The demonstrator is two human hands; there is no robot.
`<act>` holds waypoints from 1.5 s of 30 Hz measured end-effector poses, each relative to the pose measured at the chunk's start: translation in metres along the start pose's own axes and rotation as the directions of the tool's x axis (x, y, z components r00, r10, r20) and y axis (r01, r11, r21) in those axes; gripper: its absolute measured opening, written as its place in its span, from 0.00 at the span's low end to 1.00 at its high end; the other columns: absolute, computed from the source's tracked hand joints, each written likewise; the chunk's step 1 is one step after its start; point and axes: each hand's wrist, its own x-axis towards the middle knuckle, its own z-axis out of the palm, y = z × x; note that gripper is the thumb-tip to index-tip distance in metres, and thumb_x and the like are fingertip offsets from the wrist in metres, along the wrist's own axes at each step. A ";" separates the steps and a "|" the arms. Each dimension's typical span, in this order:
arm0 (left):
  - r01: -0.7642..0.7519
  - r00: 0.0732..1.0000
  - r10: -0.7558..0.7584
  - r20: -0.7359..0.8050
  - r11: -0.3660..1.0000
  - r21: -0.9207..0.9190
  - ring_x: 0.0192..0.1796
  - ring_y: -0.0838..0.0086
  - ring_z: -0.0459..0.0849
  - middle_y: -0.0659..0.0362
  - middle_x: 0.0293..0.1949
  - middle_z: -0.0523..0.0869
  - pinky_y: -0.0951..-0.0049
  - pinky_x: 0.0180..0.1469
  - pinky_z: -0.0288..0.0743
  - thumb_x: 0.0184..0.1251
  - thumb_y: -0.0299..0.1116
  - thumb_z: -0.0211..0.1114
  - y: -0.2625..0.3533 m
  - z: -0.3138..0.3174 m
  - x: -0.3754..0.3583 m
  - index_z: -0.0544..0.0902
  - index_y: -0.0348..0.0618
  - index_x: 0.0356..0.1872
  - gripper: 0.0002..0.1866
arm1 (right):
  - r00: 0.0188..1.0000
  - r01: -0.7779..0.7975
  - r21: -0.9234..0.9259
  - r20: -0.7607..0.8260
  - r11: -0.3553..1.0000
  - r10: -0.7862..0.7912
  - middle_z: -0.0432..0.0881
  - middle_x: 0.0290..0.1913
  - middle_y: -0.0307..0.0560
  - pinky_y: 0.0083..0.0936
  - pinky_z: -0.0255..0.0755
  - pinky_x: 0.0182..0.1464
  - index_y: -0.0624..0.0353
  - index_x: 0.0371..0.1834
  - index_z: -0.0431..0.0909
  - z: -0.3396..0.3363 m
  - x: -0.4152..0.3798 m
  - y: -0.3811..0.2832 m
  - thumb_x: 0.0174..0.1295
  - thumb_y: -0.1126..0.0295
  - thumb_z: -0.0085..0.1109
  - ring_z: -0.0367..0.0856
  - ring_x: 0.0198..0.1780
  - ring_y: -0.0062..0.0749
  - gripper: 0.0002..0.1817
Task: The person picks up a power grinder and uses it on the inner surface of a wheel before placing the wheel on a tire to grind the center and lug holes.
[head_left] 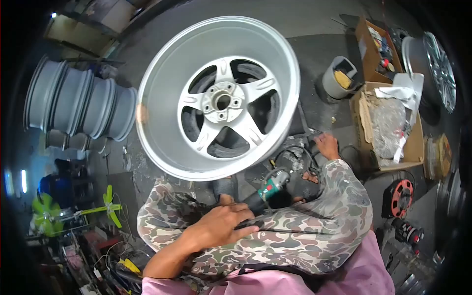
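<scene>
Silver five-spoke alloy wheel (231, 111) tilted up in front of the knees. Open cardboard box (416, 148) on floor, right of it. Green angle grinder (270, 189) between the legs. Left hand (221, 223) over grinder's rear end, grip unclear. Right hand (327, 145) past right knee, fingers part-curled, can't tell if holding anything.

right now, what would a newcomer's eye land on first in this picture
The big silver wheel rim comes first, spread across the upper middle of the view. Next is the green-and-black power tool, just below it by the camouflage trousers. At the lower left, lime-green blades stand out against the dark surroundings.
</scene>
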 end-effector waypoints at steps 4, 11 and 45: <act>0.049 0.994 -0.048 -0.096 0.999 0.015 0.52 0.51 0.86 0.47 0.47 0.86 0.58 0.56 0.81 0.71 0.41 0.70 -0.015 -0.001 -0.007 0.85 0.34 0.48 0.18 | 0.956 -0.292 -0.313 -0.116 0.904 0.269 0.86 0.36 0.61 0.49 0.78 0.44 0.64 0.35 0.81 0.038 -0.025 0.023 0.62 0.50 0.66 0.86 0.41 0.60 0.23; -0.016 0.981 0.019 -0.195 1.000 0.018 0.49 0.48 0.82 0.47 0.42 0.85 0.57 0.52 0.80 0.70 0.39 0.70 -0.030 0.012 -0.018 0.87 0.35 0.43 0.15 | 0.920 -0.391 -0.332 -0.123 0.858 0.371 0.85 0.33 0.57 0.45 0.79 0.41 0.63 0.31 0.78 0.068 -0.037 0.034 0.63 0.55 0.68 0.88 0.40 0.50 0.20; -0.042 0.978 0.072 -0.195 0.987 0.156 0.38 0.60 0.90 0.49 0.34 0.89 0.65 0.46 0.80 0.61 0.25 0.73 0.028 -0.020 -0.013 0.87 0.31 0.36 0.06 | 0.746 -0.557 -0.269 -0.579 0.786 0.330 0.88 0.45 0.61 0.46 0.78 0.54 0.60 0.47 0.86 -0.467 -0.250 0.242 0.70 0.60 0.61 0.87 0.52 0.60 0.14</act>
